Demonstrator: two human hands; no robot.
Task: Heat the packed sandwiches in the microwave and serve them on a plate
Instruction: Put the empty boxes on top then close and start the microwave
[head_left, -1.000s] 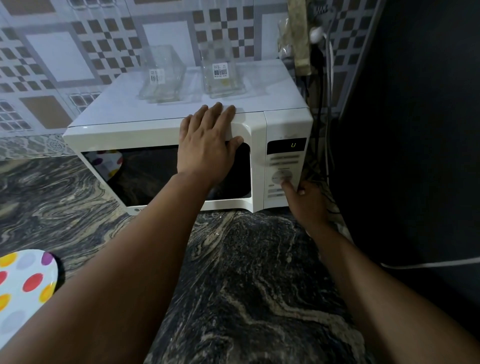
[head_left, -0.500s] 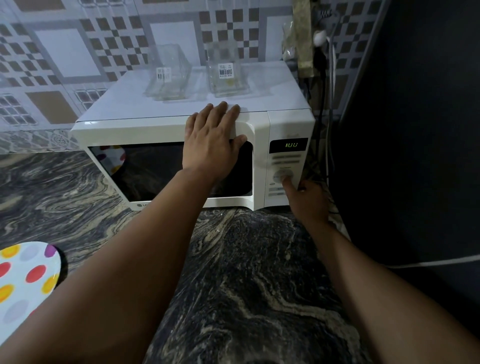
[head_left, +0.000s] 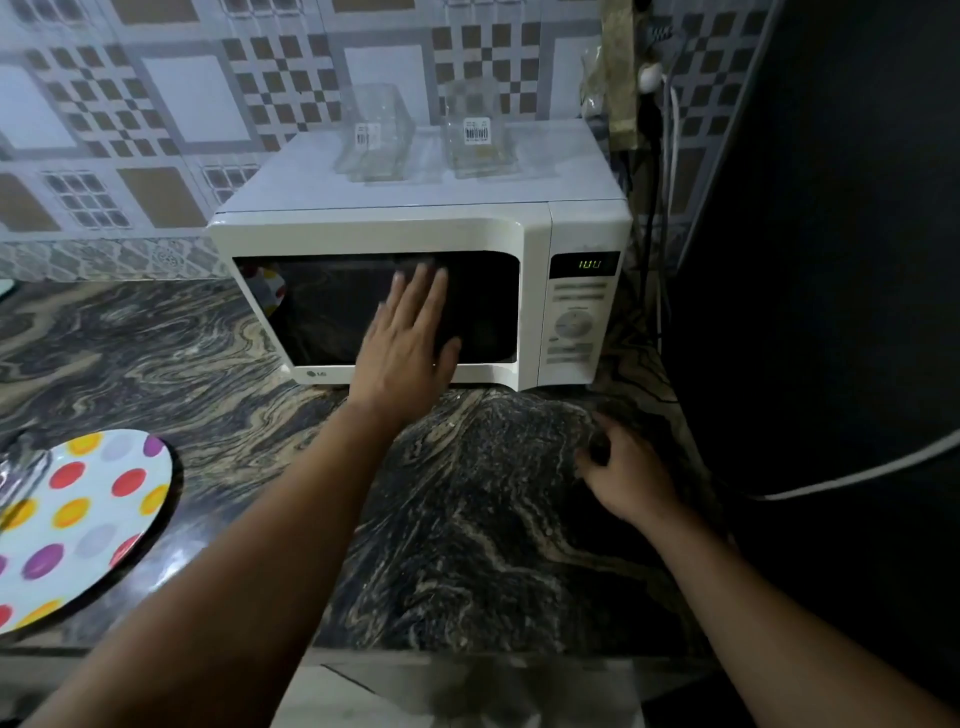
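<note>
A white microwave stands on the dark marble counter with its door closed and green digits lit on its display. My left hand is in front of the dark door window with straight fingers, slightly blurred. My right hand hovers low over the counter below the control panel, fingers loosely curled and holding nothing. Two clear plastic sandwich packs with barcode labels sit on top of the microwave. A white plate with coloured dots lies at the left.
A patterned tile wall rises behind the microwave. Cables and a plug hang at its right, beside a dark surface. A white cable crosses the right side. Some clear plastic lies on the plate's left edge.
My left hand has slid down from the microwave's top edge to the door window. My right hand has left the control dial and dropped toward the counter. The display shows digits.
</note>
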